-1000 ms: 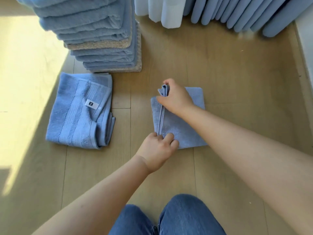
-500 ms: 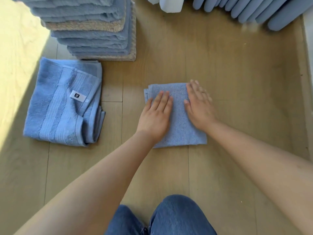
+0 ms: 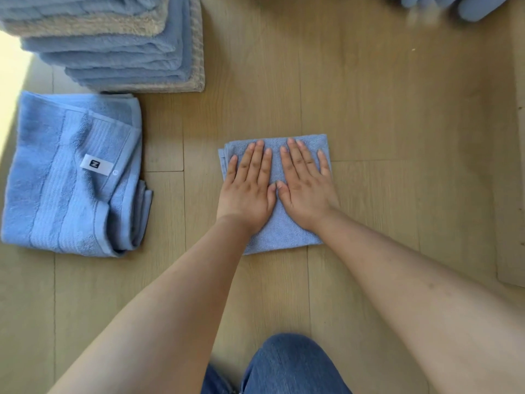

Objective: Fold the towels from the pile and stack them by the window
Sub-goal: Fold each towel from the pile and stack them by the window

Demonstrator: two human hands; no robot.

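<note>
Wood-plank floor [image 3: 383, 109]: lying pale under everything, catching sun far to the left of the hands.

Stack [image 3: 113, 52]: folded towels, blue with some beige, standing beyond and left of the hands, well apart from them. Judged to be where each finished piece is going.

Big towel [image 3: 71, 180]: blue, loosely folded, lying left of the left hand and near the stack's foot.

Knee [image 3: 289, 365]: in jeans, showing nearer than the hands, between the forearms.

Small towel [image 3: 284, 234]: blue, folded to a rough square, lying flat on the floor directly under both hands. Layered edges are showing at its left side.

Left hand [image 3: 247, 191], right hand [image 3: 305, 189]: both lying flat with fingers straight, side by side with thumbs nearly touching. They are pressing the small towel down and gripping nothing.

Curtain [image 3: 468, 7]: blue folds, far beyond the right hand.

Label [image 3: 95, 164]: white, sitting on the big towel.

Step in hand, as judged: smoothing the final fold.
- Palms should be sweeping outward from the middle so wrinkles are leaving at the edges.
- The layered left edges want squaring before lifting.
- Both hands should be going under the fold for the carry, so it is not opening on the way to the stack.
</note>
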